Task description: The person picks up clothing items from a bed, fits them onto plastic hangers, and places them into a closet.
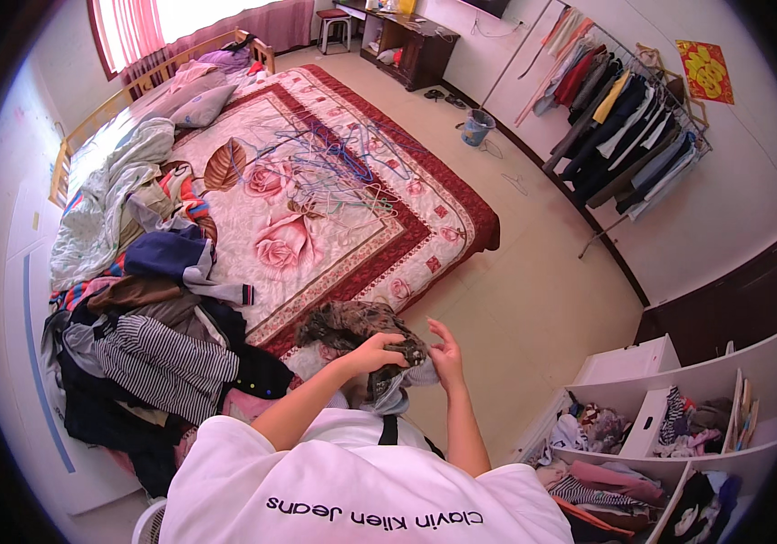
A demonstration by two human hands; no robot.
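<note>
My left hand (379,353) is closed on a dark brown patterned garment (343,323), whose cloth spreads toward the bed edge and hangs down in front of me. To its right, my right hand (445,355) is raised with its fingers apart, beside the garment's edge. A grey piece of cloth (419,374) shows between the two hands; whether it belongs to the same garment I cannot tell. Left of my left arm lies a heap of clothes, with a black-and-white striped top (166,358) and a navy garment with grey sleeves (171,254) on it.
Many loose hangers (338,172) lie on the rose-patterned bedspread (284,245). Along the right wall stands a rack of hanging clothes (628,122), with a bucket (476,129) on the floor near it. An open white cabinet (669,376) with folded clothes is at the lower right.
</note>
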